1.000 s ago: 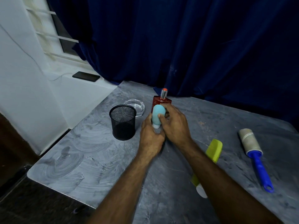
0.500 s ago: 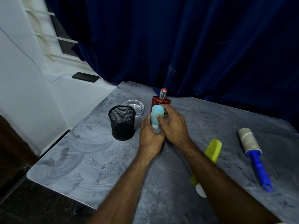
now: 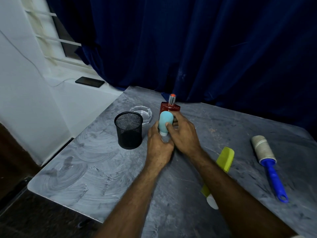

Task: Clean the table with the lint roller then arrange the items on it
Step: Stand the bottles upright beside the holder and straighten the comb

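Observation:
A light blue squeeze bottle (image 3: 163, 122) stands cap-down on the grey table (image 3: 96, 169), just in front of a red perfume bottle (image 3: 170, 107). My left hand (image 3: 158, 146) grips its lower left side. My right hand (image 3: 184, 134) wraps it from the right, thumb on its front. The lint roller (image 3: 263, 149), with a blue handle, lies at the right of the table, away from both hands. A green comb (image 3: 225, 158) lies beside my right forearm, partly hidden under it.
A black mesh cup (image 3: 129, 133) stands left of my hands, with a clear glass ashtray (image 3: 146, 112) behind it. A dark phone (image 3: 89, 81) lies on the white sill at the far left. A dark blue curtain hangs behind the table.
Both hands stay closed on the blue bottle at the same spot. Only the view has shifted slightly.

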Demonstrator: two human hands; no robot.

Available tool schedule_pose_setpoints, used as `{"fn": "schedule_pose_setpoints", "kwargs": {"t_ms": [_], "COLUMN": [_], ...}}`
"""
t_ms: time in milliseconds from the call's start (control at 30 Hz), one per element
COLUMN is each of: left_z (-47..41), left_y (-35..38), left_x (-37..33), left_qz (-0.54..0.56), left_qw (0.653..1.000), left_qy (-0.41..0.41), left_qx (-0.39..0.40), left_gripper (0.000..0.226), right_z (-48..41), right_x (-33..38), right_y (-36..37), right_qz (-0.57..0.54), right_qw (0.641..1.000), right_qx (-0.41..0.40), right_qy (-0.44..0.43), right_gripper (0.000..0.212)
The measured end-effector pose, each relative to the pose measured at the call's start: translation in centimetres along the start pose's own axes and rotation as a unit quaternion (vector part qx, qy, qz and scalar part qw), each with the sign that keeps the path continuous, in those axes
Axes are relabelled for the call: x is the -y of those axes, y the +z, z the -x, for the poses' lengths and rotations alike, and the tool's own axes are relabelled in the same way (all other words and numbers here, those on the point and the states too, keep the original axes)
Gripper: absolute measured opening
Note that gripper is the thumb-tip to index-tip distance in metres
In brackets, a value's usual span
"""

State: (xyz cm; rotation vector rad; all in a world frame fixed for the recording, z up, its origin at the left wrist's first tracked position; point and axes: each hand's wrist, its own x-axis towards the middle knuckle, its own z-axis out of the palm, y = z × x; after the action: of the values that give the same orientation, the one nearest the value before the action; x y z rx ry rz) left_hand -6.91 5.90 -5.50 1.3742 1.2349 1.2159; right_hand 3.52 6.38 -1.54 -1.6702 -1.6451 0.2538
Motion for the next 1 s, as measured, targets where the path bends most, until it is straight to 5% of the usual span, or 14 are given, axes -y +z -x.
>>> {"fn": "schedule_pose_setpoints", "kwargs": {"t_ms": [300, 467, 567, 700, 833, 1000], "left_z": [1.6, 7.8, 10.7, 12.5, 13.4, 14.3], "left_y": [-1.7, -1.9, -0.2, 2.1, 3.6, 3.1], "left_x": [-0.8, -2.8, -3.3, -3.5, -3.5, -3.4], "left_qz": [-0.009, 0.002, -0.119, -0.268, -0.392, -0.368], "left_qw": [0.999, 0.991, 0.956, 0.910, 0.862, 0.872], "left_qy": [-0.038, 0.075, 0.124, 0.158, 0.207, 0.237], "left_qx": [0.031, 0.114, 0.238, 0.273, 0.245, 0.220], "left_gripper": [0.091, 0.069, 0.058, 0.054, 0.051, 0.047], "right_z": [4.5, 11.1, 14.7, 17.5, 18.1, 18.6], "right_x": [-0.6, -3.7, -5.4, -6.9, -7.4, -7.5], "right_y": [-5.9, -11.6, -13.1, -13.4, -12.8, -12.5], "right_qz": [0.043, 0.028, 0.068, 0.085, 0.003, -0.138], "right_qw": [0.998, 0.984, 0.976, 0.970, 0.967, 0.950], "right_qx": [-0.036, -0.091, -0.083, -0.057, -0.046, -0.077], "right_qy": [0.037, 0.150, 0.190, 0.220, 0.252, 0.268], "right_gripper": [0.053, 0.038, 0.026, 0.028, 0.029, 0.025]}}
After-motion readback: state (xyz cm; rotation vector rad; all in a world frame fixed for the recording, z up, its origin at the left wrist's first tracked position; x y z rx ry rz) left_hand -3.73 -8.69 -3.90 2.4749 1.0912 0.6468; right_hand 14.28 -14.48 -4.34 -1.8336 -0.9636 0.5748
